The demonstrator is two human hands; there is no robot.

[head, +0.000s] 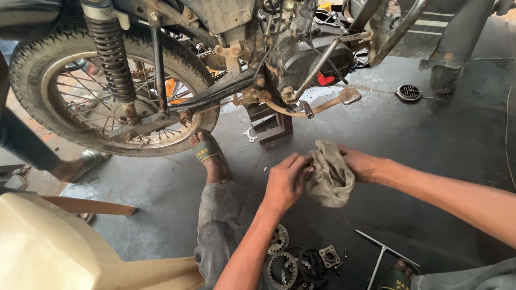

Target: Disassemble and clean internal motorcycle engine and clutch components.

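Rag, grimy and grey-brown, was bunched between both of the person's hands, held just above the concrete floor in front of a motorcycle. Left hand had its fingers curled together and pinched on the rag's left edge. Right hand was mostly hidden behind the cloth, its fingers wrapped into the folds and clamped on it from the far side.

Beyond the hands, the motorcycle's spoked rear wheel stood raised, with a coil shock absorber beside it and a kick-start lever jutting out from the engine. A small block stand sat under the frame. The person's foot in a green sandal rested on the floor beneath the wheel.

Near the bottom edge of the floor lay toothed sprockets and clutch parts, and just beside them a T-handle wrench. A round black grille lay well apart, toward the floor's far right.
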